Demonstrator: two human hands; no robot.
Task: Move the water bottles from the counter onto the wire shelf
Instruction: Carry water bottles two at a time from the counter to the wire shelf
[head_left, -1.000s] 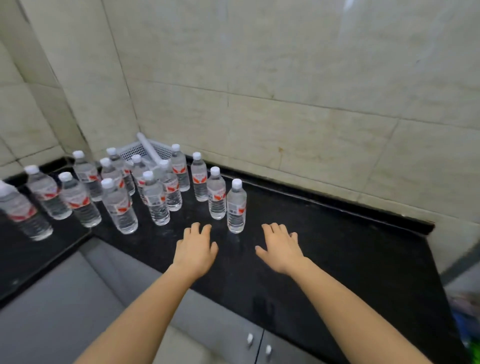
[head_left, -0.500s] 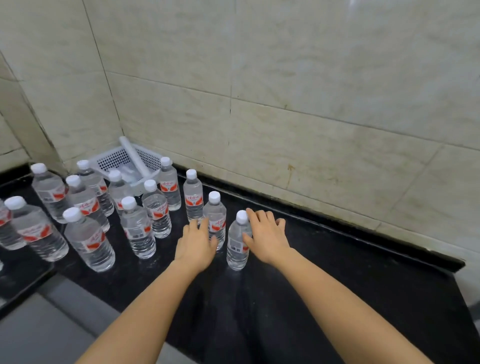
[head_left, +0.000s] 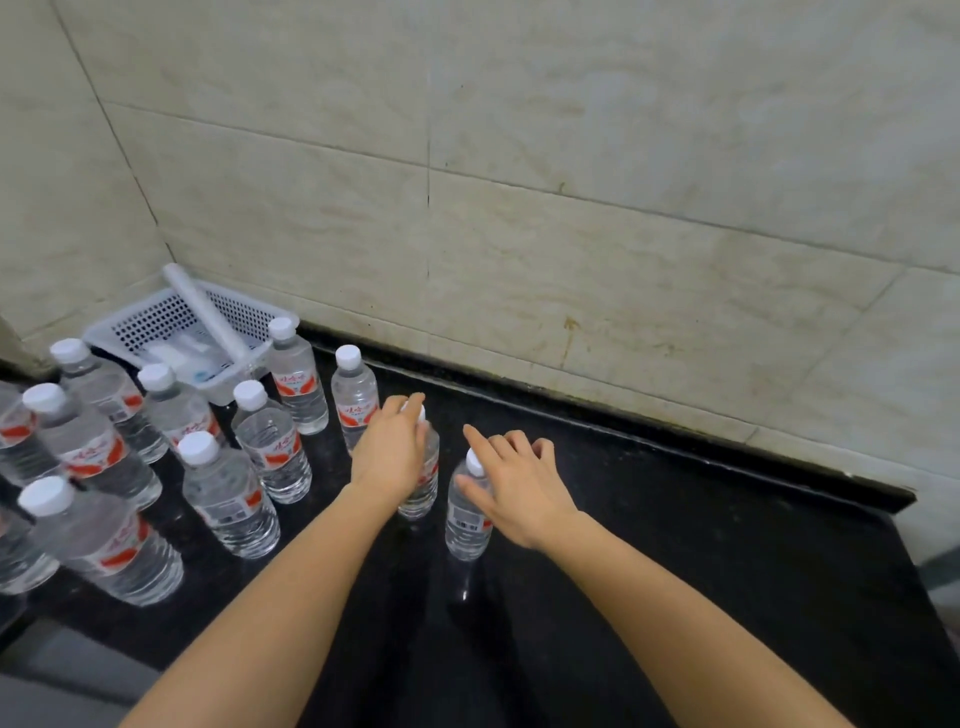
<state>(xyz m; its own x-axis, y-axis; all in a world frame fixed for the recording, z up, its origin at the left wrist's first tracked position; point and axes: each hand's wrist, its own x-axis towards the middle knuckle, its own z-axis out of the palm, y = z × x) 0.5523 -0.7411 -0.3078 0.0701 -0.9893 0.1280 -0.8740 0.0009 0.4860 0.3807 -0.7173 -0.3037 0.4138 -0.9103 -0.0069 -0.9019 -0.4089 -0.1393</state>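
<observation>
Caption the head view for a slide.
Left hand at one water bottle, right hand at its neighbour, on the black counter.

Clear plastic bottles (head_left: 270, 447), glossy counter (head_left: 727, 545)

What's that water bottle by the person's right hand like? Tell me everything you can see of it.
The rightmost bottle is small, clear ribbed plastic, seemingly full of water, with a white screw cap and a label showing red print and a barcode. It stands upright on the black counter, last in the row, apart from its neighbour. The right hand spreads over its top, thumb across its shoulder; a firm grip is not visible.
</observation>
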